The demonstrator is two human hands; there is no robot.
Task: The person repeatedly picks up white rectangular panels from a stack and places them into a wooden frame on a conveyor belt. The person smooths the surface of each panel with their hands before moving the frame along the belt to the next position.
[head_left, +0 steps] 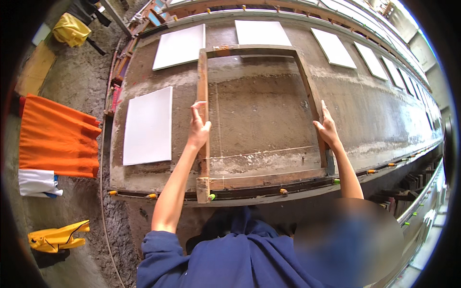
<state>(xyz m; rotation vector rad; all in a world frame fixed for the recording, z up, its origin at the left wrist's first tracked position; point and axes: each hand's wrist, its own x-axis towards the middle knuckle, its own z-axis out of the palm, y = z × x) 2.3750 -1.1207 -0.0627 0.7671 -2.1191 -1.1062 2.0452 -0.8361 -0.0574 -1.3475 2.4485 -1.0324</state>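
Note:
A large rectangular wooden frame (202, 79) lies over the long brown-stained table in front of me, and the table's surface shows through its middle. My left hand (198, 128) grips the left bar, with its fingers and thumb against the wood. On the right bar, my right hand (328, 128) presses from the outer side, fingers stretched up along it and the thumb over the wood. The near bar sits along the table's front edge. Beyond the far bar, a white sheet (261, 33) is partly covered by it. Left of the frame lies another white panel (148, 127).
More white panels, one at the far left (180, 47) and one at the far right (333, 47), continue in a row along the table (374, 105). Orange and green clips (283, 191) line its front rail. Orange cloth (57, 137) and yellow cloth (57, 237) are at the left.

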